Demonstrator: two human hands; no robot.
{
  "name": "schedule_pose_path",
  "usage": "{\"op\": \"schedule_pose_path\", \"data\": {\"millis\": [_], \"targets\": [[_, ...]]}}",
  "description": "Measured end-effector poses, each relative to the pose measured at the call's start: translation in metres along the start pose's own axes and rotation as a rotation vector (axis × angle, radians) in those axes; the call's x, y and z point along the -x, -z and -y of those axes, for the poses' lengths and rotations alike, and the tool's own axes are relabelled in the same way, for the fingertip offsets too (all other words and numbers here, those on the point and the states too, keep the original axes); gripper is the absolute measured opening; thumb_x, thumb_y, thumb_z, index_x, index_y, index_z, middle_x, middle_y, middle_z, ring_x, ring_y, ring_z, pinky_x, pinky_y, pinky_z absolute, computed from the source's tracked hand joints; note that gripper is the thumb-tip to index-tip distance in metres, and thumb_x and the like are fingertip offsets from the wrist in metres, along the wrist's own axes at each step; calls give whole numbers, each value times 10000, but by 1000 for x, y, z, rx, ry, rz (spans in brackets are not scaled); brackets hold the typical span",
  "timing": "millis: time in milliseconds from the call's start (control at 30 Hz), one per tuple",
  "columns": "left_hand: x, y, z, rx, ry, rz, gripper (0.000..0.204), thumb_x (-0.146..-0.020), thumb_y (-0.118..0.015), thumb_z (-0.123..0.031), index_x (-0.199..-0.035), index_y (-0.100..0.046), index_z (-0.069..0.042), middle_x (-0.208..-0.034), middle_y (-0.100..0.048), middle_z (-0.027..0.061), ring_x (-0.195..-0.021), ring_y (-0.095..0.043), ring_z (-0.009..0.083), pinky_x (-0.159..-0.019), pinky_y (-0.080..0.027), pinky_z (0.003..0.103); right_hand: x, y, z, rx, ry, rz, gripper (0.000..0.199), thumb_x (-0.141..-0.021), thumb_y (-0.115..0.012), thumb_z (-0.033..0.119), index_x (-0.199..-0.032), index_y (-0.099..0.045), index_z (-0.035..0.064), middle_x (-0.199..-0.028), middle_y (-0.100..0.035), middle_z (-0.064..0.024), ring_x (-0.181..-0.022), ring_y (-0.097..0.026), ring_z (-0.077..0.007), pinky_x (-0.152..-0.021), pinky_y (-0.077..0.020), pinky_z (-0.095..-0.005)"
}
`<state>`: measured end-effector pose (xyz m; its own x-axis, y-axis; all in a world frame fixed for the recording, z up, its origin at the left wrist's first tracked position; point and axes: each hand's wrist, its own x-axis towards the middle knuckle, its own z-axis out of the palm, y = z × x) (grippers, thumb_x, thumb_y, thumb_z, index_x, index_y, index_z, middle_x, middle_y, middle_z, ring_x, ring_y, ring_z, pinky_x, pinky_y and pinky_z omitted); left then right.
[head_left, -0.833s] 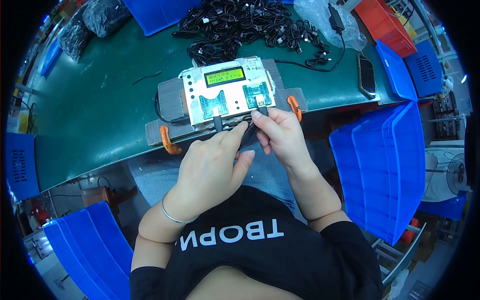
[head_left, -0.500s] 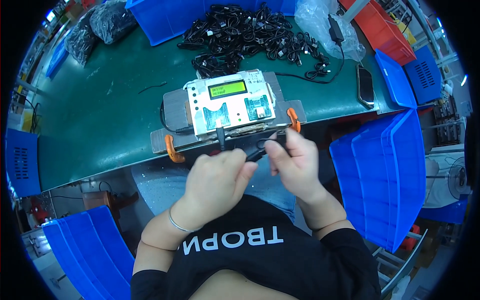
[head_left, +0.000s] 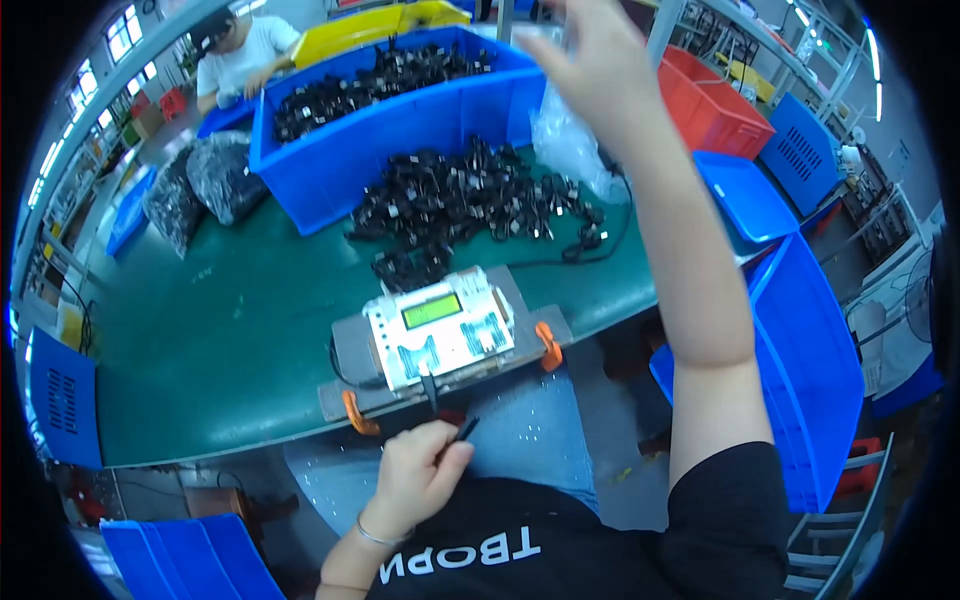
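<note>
Watching from the head view: my left hand [head_left: 418, 478] sits low, near the body, just short of the counter [head_left: 230, 330] edge. It's closed around a small black connector plug [head_left: 464, 430], whose tip pokes out above the thumb. Straight beyond it, a grey tester box [head_left: 440, 330] with a green display lies on a plate at the near edge of the green counter, orange clamps [head_left: 546, 345] at both ends. One black lead [head_left: 428, 385] hangs from the tester's front, just apart from the plug.

My right hand [head_left: 590, 55] is raised far out, fingers spread and loose, gripping nothing, over the heap of black cables [head_left: 470, 200] lying mid-counter. Behind the heap, a blue bin [head_left: 400, 140] holds more cables. Clear plastic bag [head_left: 565, 140] lies right of the heap. Blue crates [head_left: 810, 360] stand to my right.
</note>
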<state>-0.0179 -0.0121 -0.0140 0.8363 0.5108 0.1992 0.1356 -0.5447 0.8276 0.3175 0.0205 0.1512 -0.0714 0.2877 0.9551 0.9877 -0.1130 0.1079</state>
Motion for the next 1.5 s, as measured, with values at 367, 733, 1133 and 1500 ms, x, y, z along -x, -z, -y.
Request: {"op": "schedule_pose_path", "data": {"millis": [367,733,1133,1500], "targets": [[-9,8,3,27,-70,171,133,-829,-624,-145,-827,-623,-12,-694,-598,87,-600,-588,212,-567,-456,285,189,42,9,239,-623,961,251,-809,-646,308,-854,-591,67,-753,-643,-137,-724,-637,-319,-633,-489,-409],[-15,6,2,213,33,65,153,-801,-637,-76,-936,-610,-10,-642,-496,32,-506,-451,90,-490,-385,226,200,45,66,-85,-521,617,215,-753,-716,162,-760,-551,24,-675,-547,-94,-640,-561,-245,-571,-448,-333],[-6,11,-5,248,157,106,148,-850,-586,-104,-936,-613,12,-704,-568,51,-599,-522,114,-573,-431,235,204,58,78,-728,-1069,613,120,-855,-588,31,-958,-555,-22,-822,-613,-48,-705,-555,-89,-643,-458,-235],[-19,15,0,444,172,60,213,-919,-522,-150,-820,-617,14,-666,-578,69,-603,-538,144,-570,-430,255,177,104,149,-1282,-1195,677,138,-842,-631,48,-952,-575,-14,-848,-584,-1,-743,-491,-39,-654,-384,-186]]}}
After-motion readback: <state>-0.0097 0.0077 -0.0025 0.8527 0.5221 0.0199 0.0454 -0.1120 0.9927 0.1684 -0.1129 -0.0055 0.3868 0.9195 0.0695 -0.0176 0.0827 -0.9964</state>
